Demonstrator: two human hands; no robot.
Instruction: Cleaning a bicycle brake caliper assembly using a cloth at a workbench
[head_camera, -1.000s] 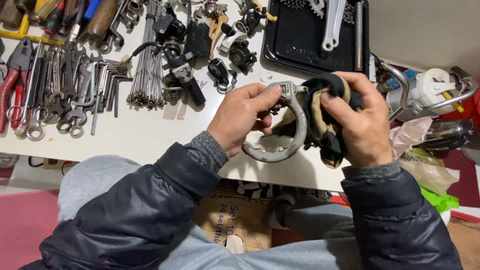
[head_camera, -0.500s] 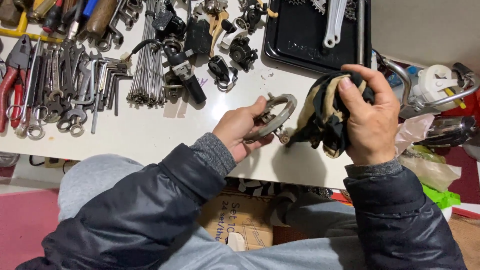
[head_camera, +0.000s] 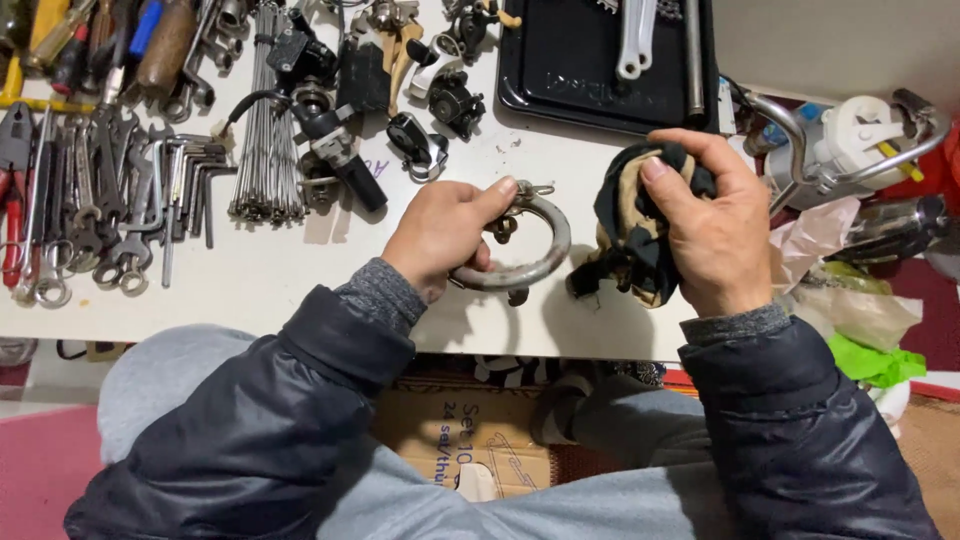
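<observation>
Left hand (head_camera: 440, 232) is curled around a curved grey metal ring (head_camera: 535, 262), thumb on top of its far arc, fingers under the near-left arc. The ring sits low over the white table (head_camera: 250, 285), near the near edge; can't tell if it touches the surface. Its plane lies roughly flat, open loop facing up, with a small bolt or clasp fitting at the far side by the thumb tip.

Right hand (head_camera: 715, 230) is bunched tight on a black-and-tan rag (head_camera: 630, 235), fingers wrapped over the top, rag hanging down toward the table.

Key relation: the rag lies directly right of the ring, just beside it with a narrow gap, at about the same height. The ring's right arc is the part closest to the rag; the left arc is covered by the left hand.

Far left: a bundle of spokes (head_camera: 268, 120), hex keys (head_camera: 195, 175) and spanners (head_camera: 90, 200). Far centre: a black tray (head_camera: 560, 80) holding long silver parts.
</observation>
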